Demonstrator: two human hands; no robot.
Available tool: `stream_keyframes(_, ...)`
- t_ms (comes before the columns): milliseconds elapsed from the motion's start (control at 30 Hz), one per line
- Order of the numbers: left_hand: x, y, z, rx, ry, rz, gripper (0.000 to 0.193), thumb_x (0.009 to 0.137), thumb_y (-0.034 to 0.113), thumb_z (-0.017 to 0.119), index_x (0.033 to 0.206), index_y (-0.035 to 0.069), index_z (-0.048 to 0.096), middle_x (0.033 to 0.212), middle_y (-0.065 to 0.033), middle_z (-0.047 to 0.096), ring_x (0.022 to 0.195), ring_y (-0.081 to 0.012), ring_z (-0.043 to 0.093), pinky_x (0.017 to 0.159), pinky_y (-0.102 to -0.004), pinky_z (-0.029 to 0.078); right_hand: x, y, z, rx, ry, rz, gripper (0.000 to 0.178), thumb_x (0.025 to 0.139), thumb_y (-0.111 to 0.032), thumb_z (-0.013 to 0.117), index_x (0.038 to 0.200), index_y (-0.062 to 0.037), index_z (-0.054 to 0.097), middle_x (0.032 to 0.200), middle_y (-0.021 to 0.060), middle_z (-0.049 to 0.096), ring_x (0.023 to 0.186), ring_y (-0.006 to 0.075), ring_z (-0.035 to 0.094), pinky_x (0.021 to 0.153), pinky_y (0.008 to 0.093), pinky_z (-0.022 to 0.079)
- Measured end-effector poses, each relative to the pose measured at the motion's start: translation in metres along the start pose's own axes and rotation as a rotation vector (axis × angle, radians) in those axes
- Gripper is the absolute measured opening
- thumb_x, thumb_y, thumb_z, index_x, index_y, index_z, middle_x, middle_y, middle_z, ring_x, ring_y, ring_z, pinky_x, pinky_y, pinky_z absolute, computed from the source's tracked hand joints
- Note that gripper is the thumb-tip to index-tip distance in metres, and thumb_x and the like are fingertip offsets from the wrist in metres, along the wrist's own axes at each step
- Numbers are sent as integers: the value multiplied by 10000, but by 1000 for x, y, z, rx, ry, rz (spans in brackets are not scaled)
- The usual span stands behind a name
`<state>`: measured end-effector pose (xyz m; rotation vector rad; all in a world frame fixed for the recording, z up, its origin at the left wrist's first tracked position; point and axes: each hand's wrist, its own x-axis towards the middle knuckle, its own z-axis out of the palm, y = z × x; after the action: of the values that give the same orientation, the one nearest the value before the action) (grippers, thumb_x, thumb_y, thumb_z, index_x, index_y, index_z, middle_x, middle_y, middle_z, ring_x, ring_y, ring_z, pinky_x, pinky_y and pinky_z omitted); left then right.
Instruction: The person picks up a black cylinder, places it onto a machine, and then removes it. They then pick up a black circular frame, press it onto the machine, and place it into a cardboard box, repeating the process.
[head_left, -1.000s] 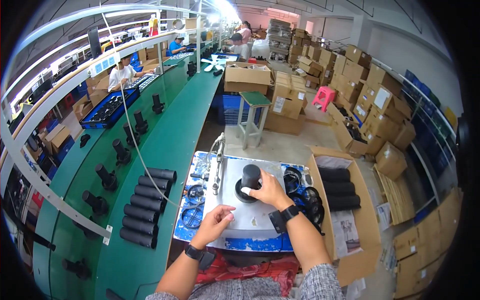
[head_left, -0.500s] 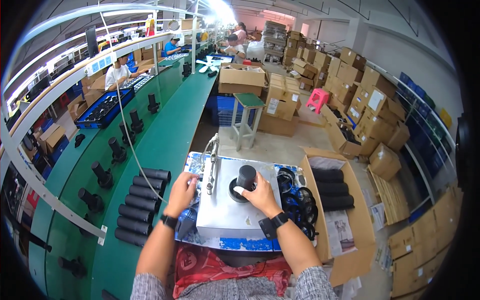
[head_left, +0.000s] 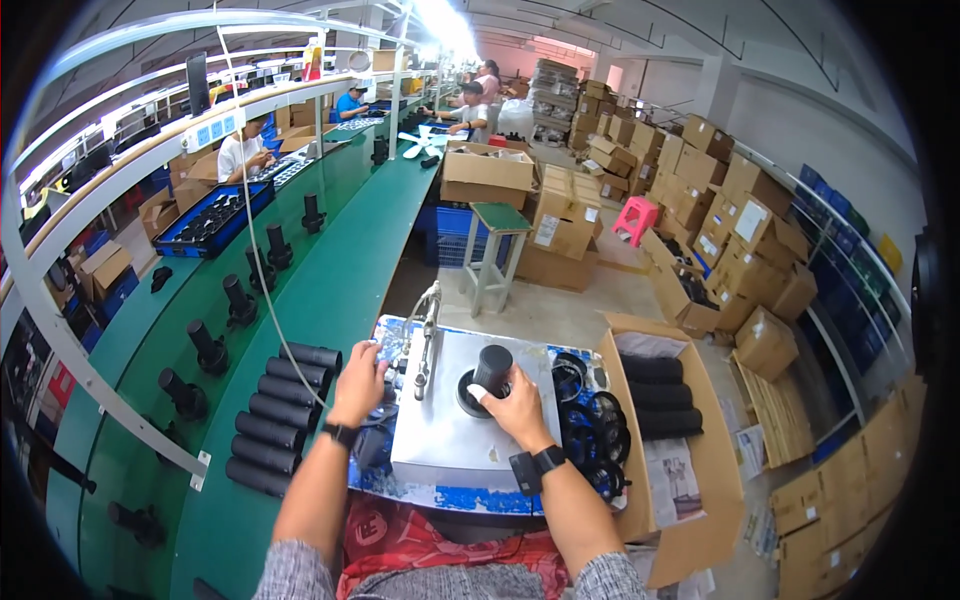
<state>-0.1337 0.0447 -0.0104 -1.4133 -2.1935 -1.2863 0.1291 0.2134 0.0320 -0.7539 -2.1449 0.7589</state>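
My right hand [head_left: 515, 405] is wrapped round a black cylinder [head_left: 494, 366], thumb on the near side. It stands upright in a dark ring-shaped seat [head_left: 470, 393] on top of a silver metal box [head_left: 440, 448]. Left of the box, my left hand [head_left: 360, 385] hovers by its edge with the fingers curled together; whatever may be in them is hidden. A metal clamp-like fitting with a rod [head_left: 427, 340] rises from the box's left part, between my hands. Several black rings [head_left: 600, 430] lie piled right of the box.
Several black tubes [head_left: 270, 428] lie in a row on the green bench [head_left: 330, 270]. Upright black parts [head_left: 208, 347] line its far strip. An open carton [head_left: 715, 490] with black sleeves [head_left: 660, 395] stands at right. A pale cable [head_left: 262, 270] hangs at left. Co-workers sit farther along.
My left hand has drawn slightly left, away from the metal fitting. My right hand stays on the black cylinder, and the whole view has shifted a little.
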Motion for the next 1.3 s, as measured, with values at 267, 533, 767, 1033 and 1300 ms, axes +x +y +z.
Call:
stream_keyframes(267,-133,123,-127,-409,-12,-141,340,932,72,735,1262,8,687,1236,-148,655,963,-276,647,844,-354,518,11,-107,-72,633,348,-131,564,768,-152,935,1239,11,672,1153,131,747,1045,233,723,947,387,579)
stream_keyframes(533,-170,147,-178,-113,-122,-41,778,797,189,920,1474,49,563,1419,-142,614,1230,-336,571,1138,-420,405,-106,-194,0,225,-444,-548,591,785,-199,933,1262,-2,646,1240,179,660,1081,314,685,922,422,566)
stream_keyframes(767,-272,40,-273,-152,629,-780,781,813,259,929,1435,31,514,1242,-109,660,1080,-193,638,977,-365,536,-131,-126,32,338,-565,-387,527,817,-185,901,1244,5,658,1191,146,642,1023,279,691,851,386,566)
stream_keyframes(1033,-285,-173,-401,357,855,-798,759,879,291,879,1396,-84,468,1325,-228,640,1201,-343,652,1060,-431,507,-196,-43,12,532,-691,212,323,901,-25,798,1201,7,686,1118,64,692,934,138,703,831,281,559)
stream_keyframes(1300,-311,-318,-402,499,573,-670,790,888,202,860,1481,-120,450,1496,-310,528,1381,-447,504,1211,-489,355,-223,-18,-47,424,-431,562,262,924,-47,799,1168,-18,707,1052,36,730,878,109,681,787,263,549)
